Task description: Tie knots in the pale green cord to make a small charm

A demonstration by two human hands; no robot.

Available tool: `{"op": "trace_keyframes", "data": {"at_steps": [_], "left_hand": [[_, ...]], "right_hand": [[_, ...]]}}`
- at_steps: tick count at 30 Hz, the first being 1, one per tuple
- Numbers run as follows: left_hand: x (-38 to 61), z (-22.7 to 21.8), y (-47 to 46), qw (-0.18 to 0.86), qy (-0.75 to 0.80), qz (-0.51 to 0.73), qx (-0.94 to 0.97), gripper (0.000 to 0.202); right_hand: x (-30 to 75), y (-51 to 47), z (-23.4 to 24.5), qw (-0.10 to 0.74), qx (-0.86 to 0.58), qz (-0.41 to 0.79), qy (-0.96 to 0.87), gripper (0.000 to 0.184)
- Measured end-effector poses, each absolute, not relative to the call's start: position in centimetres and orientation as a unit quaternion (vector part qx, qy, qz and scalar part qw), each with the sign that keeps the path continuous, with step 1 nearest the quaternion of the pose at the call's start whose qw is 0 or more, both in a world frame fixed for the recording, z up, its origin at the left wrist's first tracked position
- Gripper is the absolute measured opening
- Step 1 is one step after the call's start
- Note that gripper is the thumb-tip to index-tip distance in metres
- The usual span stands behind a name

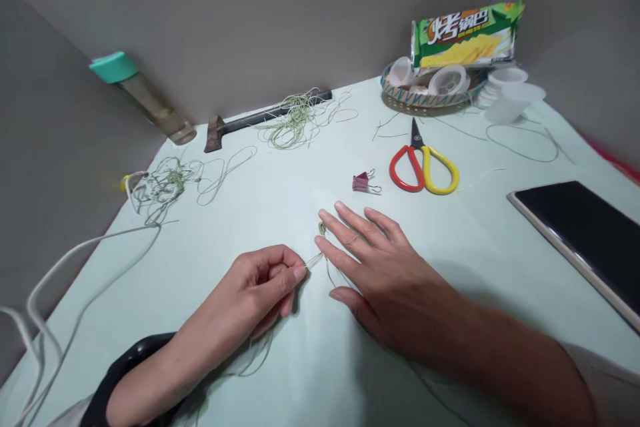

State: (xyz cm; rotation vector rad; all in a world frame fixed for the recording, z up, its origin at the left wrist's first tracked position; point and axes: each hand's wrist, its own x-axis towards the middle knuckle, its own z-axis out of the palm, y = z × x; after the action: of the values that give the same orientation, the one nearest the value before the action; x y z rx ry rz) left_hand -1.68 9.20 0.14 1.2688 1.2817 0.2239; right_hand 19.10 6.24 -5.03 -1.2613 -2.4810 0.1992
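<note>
Thin green cords (313, 260) run from a small looped green knot (322, 229) into my left hand (265, 287), whose thumb and forefinger pinch them. My right hand (370, 253) lies flat with its fingers spread, the fingertips at the right edge of the knot. Part of the cords passes under that hand, so I cannot see how they lie there. More cord trails below my left wrist. Beyond the fingers rests a dark pink binder clip (361, 182). Scissors (420, 163) with one red and one yellow handle lie right of the clip.
A hammer (260, 120) lies along the wall under tangled green cord (295, 121). Another tangle (170, 183) and a white cable (55, 340) are at left, near a bottle (155, 107). At back right stands a basket (420, 101) with a snack packet (467, 40). A phone (585, 233) lies right.
</note>
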Motion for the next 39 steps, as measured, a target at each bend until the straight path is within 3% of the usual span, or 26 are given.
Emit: {"op": "trace_keyframes", "data": {"at_steps": [12,29,39], "left_hand": [[-4.3,-0.3,5.9,0.634,0.553,0.096,0.532,0.038],[-5.9,0.0,1.9,0.657,0.536,0.103,0.520,0.037],[-5.4,0.5,1.1,0.643,0.538,0.112,0.533,0.038]], "right_hand": [[19.3,4.3,-4.7,0.121,-0.440,0.054,-0.888,0.052],[19.5,-2.1,-4.6,0.112,-0.425,0.044,-0.897,0.053],[17.3,0.0,-4.0,0.128,-0.374,0.025,-0.918,0.055]]}}
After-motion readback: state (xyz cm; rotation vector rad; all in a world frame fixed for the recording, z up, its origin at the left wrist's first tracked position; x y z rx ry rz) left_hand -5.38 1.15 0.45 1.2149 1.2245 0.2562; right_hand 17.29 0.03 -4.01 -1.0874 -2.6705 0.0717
